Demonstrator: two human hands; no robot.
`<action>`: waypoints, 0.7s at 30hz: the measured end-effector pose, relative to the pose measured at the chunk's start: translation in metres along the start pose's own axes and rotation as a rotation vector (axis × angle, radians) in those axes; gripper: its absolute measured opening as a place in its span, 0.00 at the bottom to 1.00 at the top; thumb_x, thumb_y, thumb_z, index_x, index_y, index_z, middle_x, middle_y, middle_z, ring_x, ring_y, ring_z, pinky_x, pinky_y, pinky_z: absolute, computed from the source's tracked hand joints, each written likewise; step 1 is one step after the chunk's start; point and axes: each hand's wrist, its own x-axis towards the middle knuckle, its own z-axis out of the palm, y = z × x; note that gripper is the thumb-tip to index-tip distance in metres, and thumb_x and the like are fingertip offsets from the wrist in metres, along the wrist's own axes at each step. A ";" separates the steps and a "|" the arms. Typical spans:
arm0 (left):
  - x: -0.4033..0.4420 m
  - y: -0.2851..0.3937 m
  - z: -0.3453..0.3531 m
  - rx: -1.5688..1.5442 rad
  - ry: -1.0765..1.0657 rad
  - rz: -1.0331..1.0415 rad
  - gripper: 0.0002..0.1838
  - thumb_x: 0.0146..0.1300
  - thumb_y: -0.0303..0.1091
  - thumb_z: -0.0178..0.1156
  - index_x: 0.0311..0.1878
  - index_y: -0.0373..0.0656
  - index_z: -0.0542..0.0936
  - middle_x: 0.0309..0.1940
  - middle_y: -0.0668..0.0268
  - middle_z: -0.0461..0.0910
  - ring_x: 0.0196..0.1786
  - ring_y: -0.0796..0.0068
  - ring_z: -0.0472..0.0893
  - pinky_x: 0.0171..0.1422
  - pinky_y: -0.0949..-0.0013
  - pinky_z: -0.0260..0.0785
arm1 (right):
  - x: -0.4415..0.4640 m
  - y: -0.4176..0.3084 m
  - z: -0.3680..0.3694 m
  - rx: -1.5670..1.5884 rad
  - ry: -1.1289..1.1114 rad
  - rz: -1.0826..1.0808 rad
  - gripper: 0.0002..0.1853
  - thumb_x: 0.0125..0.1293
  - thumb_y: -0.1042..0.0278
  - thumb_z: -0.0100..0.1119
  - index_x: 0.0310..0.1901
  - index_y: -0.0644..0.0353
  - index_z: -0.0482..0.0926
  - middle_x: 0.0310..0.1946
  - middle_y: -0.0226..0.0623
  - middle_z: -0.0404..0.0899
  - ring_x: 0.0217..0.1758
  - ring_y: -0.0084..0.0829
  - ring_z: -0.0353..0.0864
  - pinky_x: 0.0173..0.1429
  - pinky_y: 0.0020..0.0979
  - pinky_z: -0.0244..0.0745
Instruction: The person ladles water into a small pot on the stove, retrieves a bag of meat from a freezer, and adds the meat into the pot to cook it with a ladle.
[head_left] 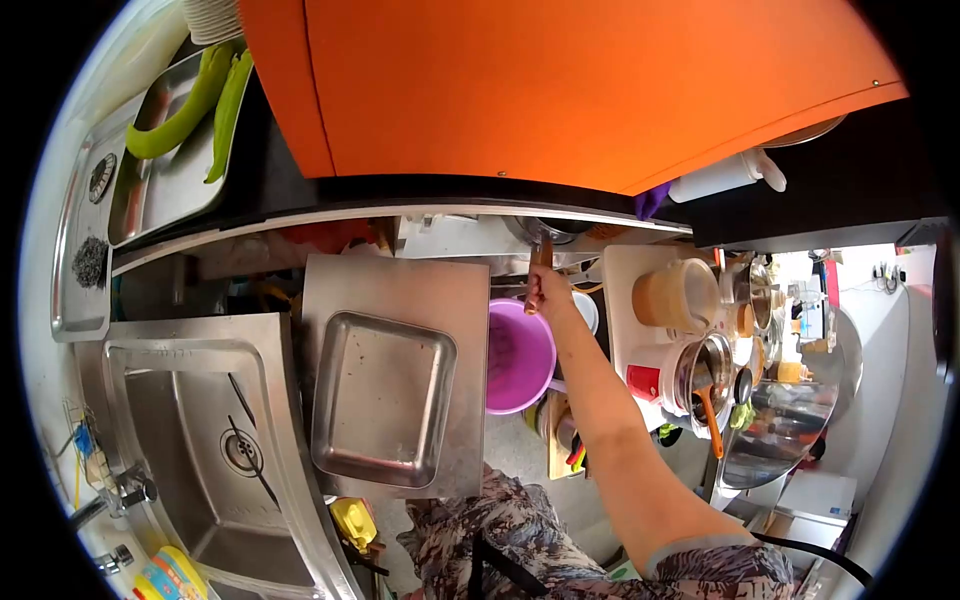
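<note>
My right hand (547, 290) is stretched forward with its fingers wrapped round a brown wooden handle. The handle leads to a dark metal pan (560, 228), mostly hidden under the cabinet edge, so its full shape does not show. Below my right hand is a purple plastic basin (520, 365). Left of the basin, a rectangular stainless steel tray (383, 400) with a few specks in it lies on a steel worktop (470, 300). My left hand is out of the picture.
A steel sink (200, 330) with chopsticks in it lies to the left. Green gourds (190, 110) rest in a tray beyond. At right stand a plastic tub (676, 296) and an orange-handled pan (710, 420). The orange cabinet (580, 90) juts out overhead.
</note>
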 end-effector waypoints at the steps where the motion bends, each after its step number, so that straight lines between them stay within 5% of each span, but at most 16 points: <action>1: -0.001 -0.005 0.004 -0.018 0.028 0.004 0.09 0.62 0.29 0.52 0.41 0.36 0.79 0.35 0.46 0.79 0.37 0.43 0.79 0.41 0.47 0.72 | -0.006 -0.006 0.005 0.034 0.013 -0.013 0.11 0.61 0.70 0.62 0.23 0.58 0.71 0.15 0.29 0.69 0.12 0.23 0.64 0.15 0.28 0.54; 12: -0.025 -0.024 0.009 0.065 0.043 0.118 0.13 0.62 0.29 0.55 0.48 0.34 0.78 0.39 0.44 0.79 0.43 0.40 0.77 0.48 0.47 0.71 | -0.085 -0.022 0.004 0.053 -0.128 -0.092 0.11 0.61 0.70 0.61 0.25 0.56 0.70 0.15 0.28 0.67 0.11 0.21 0.61 0.14 0.27 0.53; 14: -0.015 -0.002 -0.026 -0.085 0.035 0.236 0.15 0.66 0.32 0.54 0.52 0.35 0.77 0.44 0.46 0.79 0.48 0.41 0.77 0.53 0.50 0.71 | -0.118 -0.020 -0.005 0.021 -0.169 -0.094 0.12 0.62 0.70 0.61 0.24 0.57 0.70 0.15 0.28 0.67 0.12 0.22 0.61 0.15 0.25 0.53; 15: -0.015 0.014 -0.053 -0.139 0.001 0.117 0.16 0.68 0.33 0.54 0.56 0.37 0.76 0.48 0.48 0.79 0.52 0.44 0.77 0.56 0.54 0.70 | -0.138 -0.018 -0.011 -0.011 -0.200 -0.092 0.12 0.63 0.70 0.60 0.23 0.57 0.69 0.15 0.28 0.67 0.13 0.22 0.61 0.16 0.24 0.53; 20: -0.030 0.044 -0.109 -0.067 0.268 0.132 0.18 0.70 0.34 0.50 0.59 0.39 0.75 0.55 0.50 0.77 0.58 0.47 0.75 0.61 0.56 0.68 | -0.255 -0.002 -0.043 -0.134 -0.193 -0.097 0.13 0.64 0.68 0.61 0.24 0.57 0.69 0.14 0.27 0.66 0.11 0.21 0.62 0.15 0.24 0.53; 21: -0.036 0.049 -0.112 0.001 0.400 0.270 0.16 0.70 0.34 0.50 0.57 0.39 0.75 0.49 0.52 0.79 0.50 0.50 0.78 0.54 0.58 0.72 | -0.281 0.004 -0.053 -0.190 -0.218 -0.118 0.12 0.64 0.68 0.61 0.25 0.57 0.69 0.14 0.27 0.66 0.11 0.20 0.62 0.15 0.24 0.53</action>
